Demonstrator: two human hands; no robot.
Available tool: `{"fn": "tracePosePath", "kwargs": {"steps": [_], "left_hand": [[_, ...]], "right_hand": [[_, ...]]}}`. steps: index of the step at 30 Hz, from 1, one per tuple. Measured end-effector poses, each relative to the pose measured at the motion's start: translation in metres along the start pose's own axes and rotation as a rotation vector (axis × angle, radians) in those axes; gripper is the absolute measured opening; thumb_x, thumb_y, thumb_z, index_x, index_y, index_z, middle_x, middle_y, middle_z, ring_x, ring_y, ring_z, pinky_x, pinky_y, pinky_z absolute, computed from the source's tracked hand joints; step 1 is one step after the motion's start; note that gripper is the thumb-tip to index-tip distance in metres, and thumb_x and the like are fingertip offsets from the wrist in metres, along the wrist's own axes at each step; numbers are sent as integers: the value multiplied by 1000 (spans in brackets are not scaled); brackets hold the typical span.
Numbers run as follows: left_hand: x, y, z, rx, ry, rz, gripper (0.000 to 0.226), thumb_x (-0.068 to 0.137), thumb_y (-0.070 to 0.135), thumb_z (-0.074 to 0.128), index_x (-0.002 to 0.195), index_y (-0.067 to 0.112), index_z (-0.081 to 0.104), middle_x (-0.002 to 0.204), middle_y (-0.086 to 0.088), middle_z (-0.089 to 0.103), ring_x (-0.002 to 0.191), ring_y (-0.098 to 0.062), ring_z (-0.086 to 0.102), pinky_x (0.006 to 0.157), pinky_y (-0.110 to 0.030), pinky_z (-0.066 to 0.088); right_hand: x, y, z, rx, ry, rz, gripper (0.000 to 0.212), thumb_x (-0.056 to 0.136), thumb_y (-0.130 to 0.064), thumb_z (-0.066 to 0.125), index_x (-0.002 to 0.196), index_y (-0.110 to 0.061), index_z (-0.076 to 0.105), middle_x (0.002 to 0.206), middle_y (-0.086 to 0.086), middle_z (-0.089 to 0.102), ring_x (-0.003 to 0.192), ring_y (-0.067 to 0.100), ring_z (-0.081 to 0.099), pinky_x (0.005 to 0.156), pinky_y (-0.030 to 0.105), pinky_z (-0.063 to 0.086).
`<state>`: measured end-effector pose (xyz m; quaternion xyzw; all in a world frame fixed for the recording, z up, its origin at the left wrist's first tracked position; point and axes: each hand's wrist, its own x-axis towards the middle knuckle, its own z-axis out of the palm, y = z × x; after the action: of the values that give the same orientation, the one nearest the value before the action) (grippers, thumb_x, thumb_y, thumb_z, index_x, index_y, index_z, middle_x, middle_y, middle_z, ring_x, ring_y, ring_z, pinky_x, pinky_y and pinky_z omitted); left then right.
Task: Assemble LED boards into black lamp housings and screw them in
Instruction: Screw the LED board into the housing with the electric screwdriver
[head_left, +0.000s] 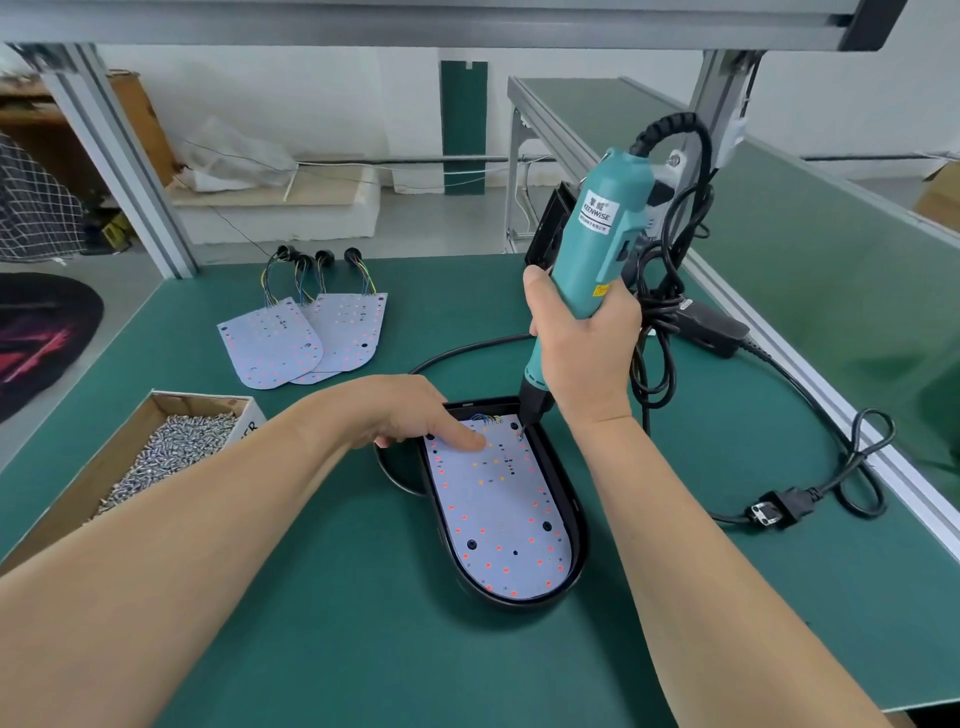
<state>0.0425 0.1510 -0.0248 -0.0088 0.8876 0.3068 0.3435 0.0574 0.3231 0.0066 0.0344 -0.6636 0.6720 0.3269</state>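
I hold the electric screwdriver (597, 228) in my right hand (582, 338), fingers wrapped tight round its lower body. Its bit stands on a screw (521, 435) at the far right corner of the LED board (498, 509). The board lies inside the black lamp housing (577, 519), which sits on the green counter (363, 649) straight in front of me. My left hand (400, 410) grips nothing that I can see; its forefinger lies straight and presses the board down near the far end, just beside the bit.

The driver leans a little towards me, and that is my first worry. If I drive at a slant the bit may jump off the screw head and scar the board or an LED close by. It may also run the screw in crooked. My pressing finger is near enough to be caught if the bit skids left. The other holes in the board look unfilled, so the board could turn or lift under the torque if my finger eases off. The power cord (810, 384) loops loosely behind my right hand and could drag the tool off line.
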Motion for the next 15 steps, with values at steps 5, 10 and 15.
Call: {"fn": "tracePosePath", "kwargs": {"steps": [5,10,15], "left_hand": [[-3,1,1,6,2,14,65,48,64,79,92,17,65,84,-4,43,81,-25,29,62,-37,16],[-1,-1,1,-8,26,37,60,53,61,81,88,14,69,78,0,47,78,-26,31,60,-36,17],[1,-4,2,-26,37,54,43,69,53,84,85,15,72,70,3,47,68,-23,32,55,-32,17]], "right_hand": [[0,2,0,11,-2,21,38,82,-22,69,72,7,47,58,20,47,53,24,44,52,38,42],[-2,4,1,41,-36,44,35,82,-20,67,72,7,47,55,4,46,51,19,43,51,31,39],[-1,4,3,53,-37,86,29,81,-20,67,66,-4,46,52,-3,46,50,16,42,50,27,38]]}}
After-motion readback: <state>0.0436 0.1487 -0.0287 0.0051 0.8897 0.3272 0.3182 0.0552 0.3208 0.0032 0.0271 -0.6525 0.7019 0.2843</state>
